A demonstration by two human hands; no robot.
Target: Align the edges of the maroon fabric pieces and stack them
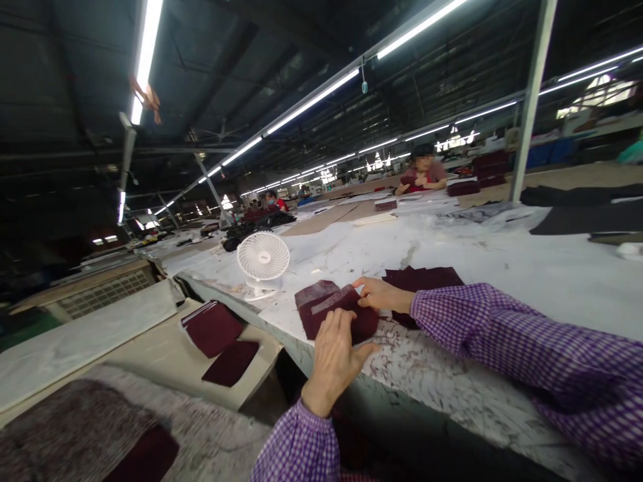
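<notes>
A small maroon fabric piece [312, 323], with a greyish strip across its top, lies near the edge of the white-covered table [482, 261]. My left hand [332, 348] rests on its near side, fingers stretched over the cloth and thumb spread away. At the far right edge of the same cloth, my right hand [382, 294] has thumb and fingers closed on its border. More maroon fabric pieces [426, 276] lie partly under my right wrist. The undersides of my fingers are hidden.
A white fan [263, 258] stands left of the cloth. Maroon pieces [213, 328] lie on a lower beige surface [261, 385] to the left, across a gap. A metal post [532, 100] rises at right. A co-worker [424, 174] sits across the table.
</notes>
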